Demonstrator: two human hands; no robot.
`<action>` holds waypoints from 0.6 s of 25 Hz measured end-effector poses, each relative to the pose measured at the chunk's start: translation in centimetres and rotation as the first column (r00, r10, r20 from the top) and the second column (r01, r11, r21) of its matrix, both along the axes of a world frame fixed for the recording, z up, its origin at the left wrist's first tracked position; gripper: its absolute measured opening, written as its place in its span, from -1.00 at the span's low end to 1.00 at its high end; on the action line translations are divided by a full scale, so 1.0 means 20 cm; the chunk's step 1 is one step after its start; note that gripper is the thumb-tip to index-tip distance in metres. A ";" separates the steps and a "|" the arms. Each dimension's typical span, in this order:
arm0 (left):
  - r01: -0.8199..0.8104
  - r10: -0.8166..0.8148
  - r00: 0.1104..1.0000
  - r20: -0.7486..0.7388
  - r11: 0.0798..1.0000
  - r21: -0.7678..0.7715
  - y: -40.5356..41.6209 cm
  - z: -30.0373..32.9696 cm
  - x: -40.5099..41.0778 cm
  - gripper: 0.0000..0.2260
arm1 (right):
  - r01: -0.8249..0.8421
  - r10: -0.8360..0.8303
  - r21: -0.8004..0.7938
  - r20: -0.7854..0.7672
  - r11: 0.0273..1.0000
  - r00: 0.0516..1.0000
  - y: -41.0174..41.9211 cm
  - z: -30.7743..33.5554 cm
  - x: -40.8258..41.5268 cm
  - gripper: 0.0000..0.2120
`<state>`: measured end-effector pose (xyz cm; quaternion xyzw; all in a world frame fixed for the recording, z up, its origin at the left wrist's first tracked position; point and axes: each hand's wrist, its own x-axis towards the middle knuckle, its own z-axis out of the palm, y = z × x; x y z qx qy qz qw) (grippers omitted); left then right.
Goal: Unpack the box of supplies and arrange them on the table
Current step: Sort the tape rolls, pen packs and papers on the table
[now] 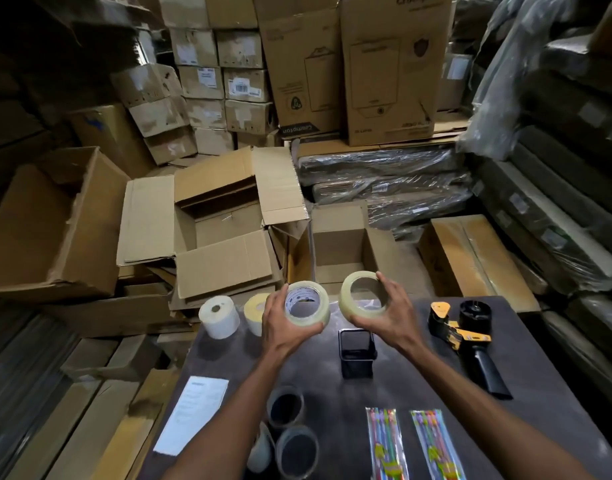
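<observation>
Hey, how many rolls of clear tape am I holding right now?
2. One clear roll is in your left hand; the other roll is in your right hand. Both are held above the table's far edge.

Room dim overall; warm, low light. Brightest zone is the middle: the open cardboard boxes (225, 216) and stacked cartons (225, 81) ahead of me read clearly. Upper left and right edges fall to near black, detail lost. Desk (419, 382) surface dark, matte, faintly dusty sheen, no hard glare. Plastic-wrapped bundles (384, 178) show scattered specular streaks. White sheet (193, 414) and white roll (219, 315) look slightly washed out. Soft, diffuse shadows under my forearms; no sharp edges. Strong wide-angle bowing at the frame borders; stacks lean inward. My right hand (384, 313) and its fingers (384, 278) slightly motion-soft. Carton print mostly unreadable, compression smear.
</observation>
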<state>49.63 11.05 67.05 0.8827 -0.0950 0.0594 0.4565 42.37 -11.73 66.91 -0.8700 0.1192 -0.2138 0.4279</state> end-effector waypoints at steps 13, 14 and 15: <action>0.005 0.030 0.958 -0.284 0.992 0.123 -0.18 -0.51 0.35 0.05 | 0.040 -0.032 0.033 -0.209 0.999 0.977 -0.27 -0.39 0.38 0.15; 0.006 0.029 0.955 -0.296 0.993 0.117 -0.20 -0.54 0.37 0.04 | 0.031 -0.022 0.035 -0.221 0.999 0.975 -0.27 -0.43 0.40 0.16; 0.002 0.030 0.956 -0.293 0.994 0.110 -0.21 -0.56 0.38 0.04 | 0.012 -0.004 0.036 -0.230 0.999 0.973 -0.27 -0.45 0.42 0.16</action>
